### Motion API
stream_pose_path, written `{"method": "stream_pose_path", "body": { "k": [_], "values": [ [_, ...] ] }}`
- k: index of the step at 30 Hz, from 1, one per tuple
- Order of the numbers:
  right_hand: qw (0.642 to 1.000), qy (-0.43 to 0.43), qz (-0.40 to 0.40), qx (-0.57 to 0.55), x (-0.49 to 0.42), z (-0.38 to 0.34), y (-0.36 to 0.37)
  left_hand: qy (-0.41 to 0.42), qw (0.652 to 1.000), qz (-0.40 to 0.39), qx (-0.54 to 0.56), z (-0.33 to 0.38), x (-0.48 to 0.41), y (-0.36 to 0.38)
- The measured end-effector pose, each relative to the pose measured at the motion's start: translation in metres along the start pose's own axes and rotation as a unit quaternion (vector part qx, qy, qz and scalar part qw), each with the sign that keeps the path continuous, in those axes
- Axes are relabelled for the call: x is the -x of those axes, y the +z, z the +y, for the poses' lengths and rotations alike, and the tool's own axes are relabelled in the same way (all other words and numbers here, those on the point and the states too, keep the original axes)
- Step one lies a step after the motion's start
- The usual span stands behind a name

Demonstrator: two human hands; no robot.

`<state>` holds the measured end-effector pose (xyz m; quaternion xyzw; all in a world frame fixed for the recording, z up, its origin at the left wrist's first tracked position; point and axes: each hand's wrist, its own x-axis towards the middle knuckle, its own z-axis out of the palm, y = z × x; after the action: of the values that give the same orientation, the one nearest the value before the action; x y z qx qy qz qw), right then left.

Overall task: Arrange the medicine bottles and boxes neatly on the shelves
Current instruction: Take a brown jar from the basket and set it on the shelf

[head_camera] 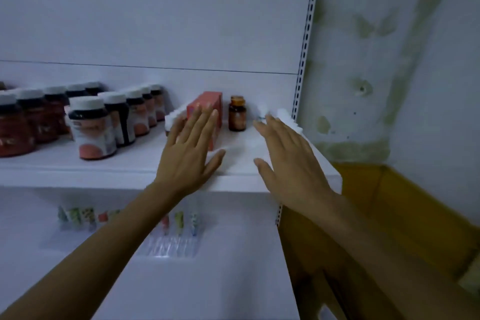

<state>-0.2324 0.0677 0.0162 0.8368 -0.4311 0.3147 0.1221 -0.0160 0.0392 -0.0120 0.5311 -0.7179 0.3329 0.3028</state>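
Note:
My left hand (191, 148) is flat with straight fingers, its fingertips against a red medicine box (207, 105) standing on the upper white shelf (130, 163). A row of white boxes (175, 118) lies just left of the red box. My right hand (288, 153) is also flat and open, its fingers reaching toward white boxes (285, 117) at the shelf's right end. A small amber bottle (237, 113) stands between the two hands at the back. Several dark bottles with white caps (91, 127) fill the left of the shelf.
On the lower shelf (233, 267) lie several small colourful packets (78, 215) and clear blister strips (171, 244). A slotted shelf upright (306, 41) bounds the right side. A yellow cardboard box (389, 215) sits on the floor to the right, against a stained wall.

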Motion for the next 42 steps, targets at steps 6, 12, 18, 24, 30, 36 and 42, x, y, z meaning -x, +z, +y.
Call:
{"method": "stream_pose_path", "body": {
  "k": [6, 12, 18, 24, 30, 36, 42],
  "values": [
    [0.99, 0.125, -0.028, -0.064, -0.147, 0.003, 0.065, -0.022, 0.998, 0.034, 0.058, -0.014, -0.003, 0.018],
    [0.97, 0.234, -0.062, -0.029, -0.204, 0.033, 0.132, -0.081, 0.986, 0.017, 0.147, -0.018, -0.007, 0.014],
    [0.972, 0.224, 0.022, -0.068, -0.183, 0.022, 0.127, -0.109, 0.968, 0.034, 0.224, -0.021, -0.003, 0.013],
    [0.841, 0.234, 0.171, -0.458, -0.091, -0.006, 0.063, -0.1, 0.944, 0.086, 0.301, -0.023, 0.002, 0.006],
    [0.804, 0.151, 0.059, -0.572, -0.051, -0.009, 0.052, -0.055, 0.943, -0.021, 0.327, -0.021, 0.004, -0.002],
    [0.816, 0.16, -0.007, -0.555, -0.054, -0.012, 0.051, -0.013, 0.95, -0.034, 0.311, -0.024, 0.004, 0.003],
    [0.823, 0.116, -0.021, -0.555, -0.048, -0.002, 0.054, -0.055, 0.925, -0.077, 0.368, -0.026, 0.005, 0.001]
  ]
}}
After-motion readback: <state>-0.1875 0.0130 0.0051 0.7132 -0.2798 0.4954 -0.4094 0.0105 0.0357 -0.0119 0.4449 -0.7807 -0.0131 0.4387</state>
